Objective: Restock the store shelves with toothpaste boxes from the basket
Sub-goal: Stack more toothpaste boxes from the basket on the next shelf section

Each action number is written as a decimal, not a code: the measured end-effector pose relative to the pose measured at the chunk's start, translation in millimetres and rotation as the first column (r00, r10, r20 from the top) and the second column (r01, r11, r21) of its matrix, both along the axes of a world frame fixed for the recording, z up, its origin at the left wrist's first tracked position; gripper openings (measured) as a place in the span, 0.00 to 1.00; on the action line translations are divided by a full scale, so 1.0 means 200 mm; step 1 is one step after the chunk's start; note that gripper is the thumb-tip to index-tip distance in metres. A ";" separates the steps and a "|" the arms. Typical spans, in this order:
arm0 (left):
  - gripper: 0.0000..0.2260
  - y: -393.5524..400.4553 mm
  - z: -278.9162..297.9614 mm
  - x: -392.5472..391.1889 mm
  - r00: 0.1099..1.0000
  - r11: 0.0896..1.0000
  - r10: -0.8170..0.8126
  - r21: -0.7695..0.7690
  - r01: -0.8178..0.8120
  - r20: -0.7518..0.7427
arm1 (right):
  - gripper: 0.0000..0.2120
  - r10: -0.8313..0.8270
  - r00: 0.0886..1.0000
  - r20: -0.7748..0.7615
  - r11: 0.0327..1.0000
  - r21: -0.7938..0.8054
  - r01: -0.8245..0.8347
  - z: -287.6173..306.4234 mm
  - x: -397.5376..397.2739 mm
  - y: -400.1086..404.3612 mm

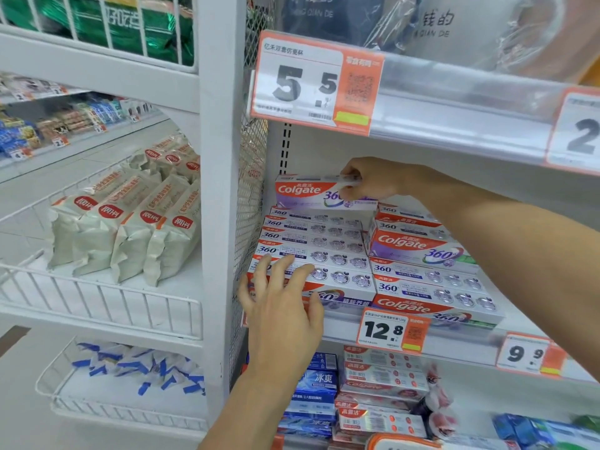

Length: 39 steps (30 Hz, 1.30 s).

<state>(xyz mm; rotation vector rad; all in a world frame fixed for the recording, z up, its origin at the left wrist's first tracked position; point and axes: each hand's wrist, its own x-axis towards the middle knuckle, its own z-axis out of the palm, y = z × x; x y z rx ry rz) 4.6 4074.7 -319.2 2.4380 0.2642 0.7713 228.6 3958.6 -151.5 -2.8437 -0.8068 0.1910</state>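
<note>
Toothpaste box (pixel 311 190) in right-hand (pixel 367 180) grip, seemingly atop stack (pixel 311 241).

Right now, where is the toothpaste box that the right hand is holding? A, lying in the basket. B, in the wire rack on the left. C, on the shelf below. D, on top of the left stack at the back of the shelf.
D: the right hand pinches the Colgate box standing atop the left stack, at the back of the shelf.

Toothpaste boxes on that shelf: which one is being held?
The Colgate box atop the left stack, at the back. The right hand pinches its top edge; the others lie flat, ungripped.
</note>
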 end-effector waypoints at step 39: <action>0.18 -0.01 -0.01 0.00 1.000 1.000 0.006 0.017 -0.006 -0.017 | 0.44 -0.095 0.953 -0.287 0.993 0.034 0.109 -0.18 0.20 -0.01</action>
